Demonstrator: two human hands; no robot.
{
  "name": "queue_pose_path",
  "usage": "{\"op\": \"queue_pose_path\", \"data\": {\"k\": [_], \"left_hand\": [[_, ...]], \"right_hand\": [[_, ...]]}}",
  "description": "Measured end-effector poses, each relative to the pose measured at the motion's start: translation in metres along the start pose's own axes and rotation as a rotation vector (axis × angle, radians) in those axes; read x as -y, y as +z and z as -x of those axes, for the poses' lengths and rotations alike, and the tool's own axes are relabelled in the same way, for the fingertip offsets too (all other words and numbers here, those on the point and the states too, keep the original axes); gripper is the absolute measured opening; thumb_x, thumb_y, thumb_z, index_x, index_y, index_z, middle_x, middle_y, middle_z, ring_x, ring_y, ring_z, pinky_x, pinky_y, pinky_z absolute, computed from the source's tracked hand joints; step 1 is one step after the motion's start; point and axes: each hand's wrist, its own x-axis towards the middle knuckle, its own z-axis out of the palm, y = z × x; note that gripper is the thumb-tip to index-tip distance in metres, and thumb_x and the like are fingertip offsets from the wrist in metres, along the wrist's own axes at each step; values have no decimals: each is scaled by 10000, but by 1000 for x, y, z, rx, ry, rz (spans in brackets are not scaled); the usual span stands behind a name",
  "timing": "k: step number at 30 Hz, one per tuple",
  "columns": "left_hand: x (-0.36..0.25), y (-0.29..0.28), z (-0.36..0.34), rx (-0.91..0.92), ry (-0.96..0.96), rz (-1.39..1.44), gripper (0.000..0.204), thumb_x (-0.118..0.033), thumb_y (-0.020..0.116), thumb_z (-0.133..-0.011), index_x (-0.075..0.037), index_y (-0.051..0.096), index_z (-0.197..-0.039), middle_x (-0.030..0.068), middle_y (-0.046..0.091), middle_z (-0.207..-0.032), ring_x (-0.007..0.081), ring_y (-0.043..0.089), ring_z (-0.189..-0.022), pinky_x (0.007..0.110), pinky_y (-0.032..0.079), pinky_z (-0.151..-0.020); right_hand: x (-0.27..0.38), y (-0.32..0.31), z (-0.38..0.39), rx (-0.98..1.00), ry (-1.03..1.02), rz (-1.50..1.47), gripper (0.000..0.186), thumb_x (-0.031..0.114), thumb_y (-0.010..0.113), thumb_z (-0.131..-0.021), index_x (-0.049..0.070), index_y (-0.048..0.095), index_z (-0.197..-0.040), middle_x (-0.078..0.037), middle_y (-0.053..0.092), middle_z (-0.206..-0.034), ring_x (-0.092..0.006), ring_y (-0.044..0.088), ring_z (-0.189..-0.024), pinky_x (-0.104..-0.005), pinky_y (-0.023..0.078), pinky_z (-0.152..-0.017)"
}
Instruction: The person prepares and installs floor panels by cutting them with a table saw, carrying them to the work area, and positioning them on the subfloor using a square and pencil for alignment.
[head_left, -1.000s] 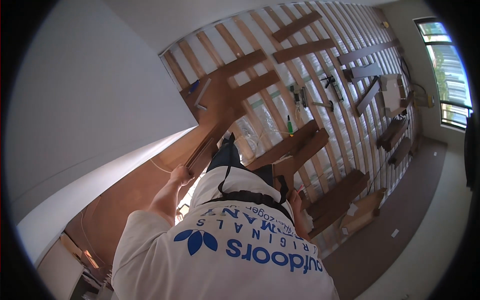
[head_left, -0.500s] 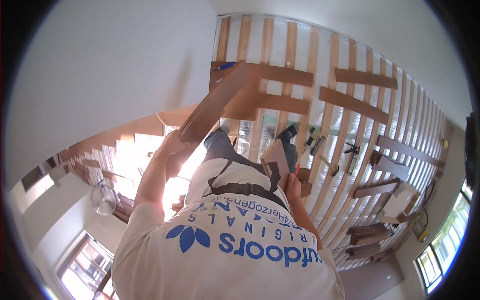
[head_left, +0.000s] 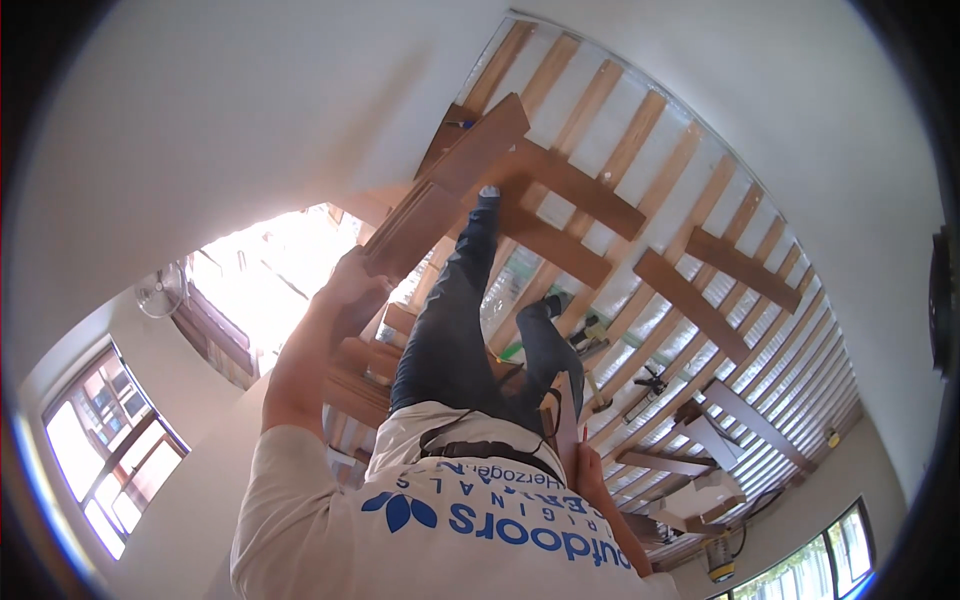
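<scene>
My left hand is wrapped around brown floorboards, which slant up and away from it, one overlapping another. Low at my right side, my right hand grips a short board piece. A thin red stick-like thing pokes up beside those fingers; its kind is too small to tell. My right fingers are partly hidden. Beyond the held floorboards, more brown boards lie across the pale wooden battens.
Battens run over silvery sheeting, with loose boards across them. Small tools lie to the right of my legs. Farther right are a cardboard box and more boards. A wall borders the left, and a fan stands far left.
My view has tilted and turned, so my legs show more. My left leg now reaches forward toward the laid boards. Both hands keep their holds.
</scene>
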Motion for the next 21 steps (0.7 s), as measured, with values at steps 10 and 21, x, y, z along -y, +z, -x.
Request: {"op": "queue_pose_path", "data": {"k": [10,21], "left_hand": [[79,113,-274,110,-37,73,436,-182,778,-851,43,632,-1195,227,716,-1140,381,688,-1105,444,547,-938],[237,256,-475,169,128,-70,508,-329,893,-747,33,771,-1082,187,661,-1233,363,681,-1077,433,541,-958]], "right_hand": [[98,-58,-289,-378,-91,269,526,429,365,-1153,57,562,-838,-11,544,-727,-152,482,-674,-363,378,-587],[220,-75,-724,-468,-564,686,530,386,358,-1155,-48,647,-1058,-258,673,-871,-375,641,-783,-458,504,-751]]}}
